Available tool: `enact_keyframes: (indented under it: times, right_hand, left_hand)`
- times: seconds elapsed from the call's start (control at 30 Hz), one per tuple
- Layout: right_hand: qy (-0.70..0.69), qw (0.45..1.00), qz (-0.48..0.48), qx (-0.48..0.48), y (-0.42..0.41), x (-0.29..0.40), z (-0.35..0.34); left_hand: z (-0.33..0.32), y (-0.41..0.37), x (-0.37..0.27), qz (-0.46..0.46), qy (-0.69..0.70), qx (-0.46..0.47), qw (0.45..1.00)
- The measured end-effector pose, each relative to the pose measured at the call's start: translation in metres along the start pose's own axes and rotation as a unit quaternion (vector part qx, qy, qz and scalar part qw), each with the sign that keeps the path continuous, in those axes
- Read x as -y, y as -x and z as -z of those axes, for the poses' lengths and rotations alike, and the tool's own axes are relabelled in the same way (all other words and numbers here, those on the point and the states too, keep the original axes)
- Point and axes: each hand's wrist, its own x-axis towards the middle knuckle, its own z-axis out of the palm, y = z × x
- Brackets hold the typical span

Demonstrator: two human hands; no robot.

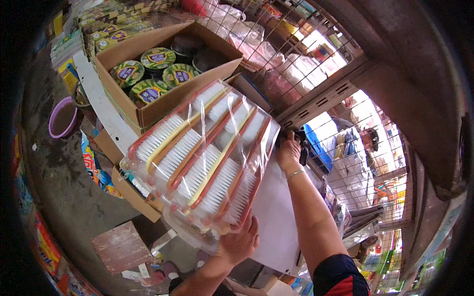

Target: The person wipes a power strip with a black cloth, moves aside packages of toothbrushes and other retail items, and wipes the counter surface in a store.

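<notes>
A clear plastic pack of white-bristled brushes point(207, 159), with red, brown and yellow bodies, lies tilted across the middle of the view. At its near lower corner is my left hand point(240, 240), with the fingers partly hidden under the pack's edge. My right hand point(290, 148) is at the pack's far right corner, against a dark object that I cannot make out. A bracelet circles that wrist. Under the pack runs a pale shelf point(276, 207). An open cardboard box point(163, 107) of round tubs with green patterned lids point(158, 58) stands beside the pack's far left side.
A wire mesh panel point(333, 137) and a slotted metal post point(318, 105) border the shelf on the right. A person point(370, 138) is visible beyond the mesh. On the floor at left are a purple-rimmed basin point(63, 118) and a wooden board point(120, 247).
</notes>
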Motion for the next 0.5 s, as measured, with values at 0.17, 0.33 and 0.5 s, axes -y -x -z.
enact_keyframes:
  times: [0.17,0.33,0.5]
  right_hand:
    - [0.072,0.963,0.259,0.004,0.02,-0.014,0.049]
    - [0.356,0.843,0.275,-0.295,-0.015,-0.025,0.134]
    - [0.405,0.818,0.239,-0.33,-0.035,0.024,0.212]
  left_hand:
    - [0.003,-0.002,0.001,-0.006,-0.01,-0.033,0.999]
    - [0.001,-0.001,-0.001,0.005,-0.002,-0.014,1.0]
    - [-0.004,0.001,0.001,0.025,0.016,0.007,1.0]
